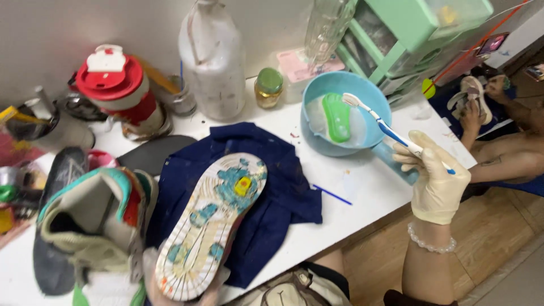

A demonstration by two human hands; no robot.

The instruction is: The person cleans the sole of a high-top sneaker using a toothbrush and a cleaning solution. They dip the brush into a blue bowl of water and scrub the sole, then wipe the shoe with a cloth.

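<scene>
Left hand (187, 286) at bottom edge, gloved, mostly hidden under the sneaker (212, 224); fingers seem wrapped round its heel, grip unclear. Sneaker lies sole-up on a dark blue cloth (283, 187) on the white table (362, 198). Second shoe (90, 221) stands at far left. Right hand (436, 175), gloved, fingers clamped round a toothbrush (377, 119), bristles over the blue basin (317, 102) holding a green brush (337, 116).

Bare white table (362, 195) is lying open at five o'clock of the blue bowl (343, 116), only a thin blue stick (331, 194) crossing it. At nine o'clock the upturned shoe (212, 224) on the navy cloth (280, 187) is blocking; at twelve, the large bottle (212, 56), small jar (268, 86) and green drawers (413, 34) are crowding the wall.
</scene>
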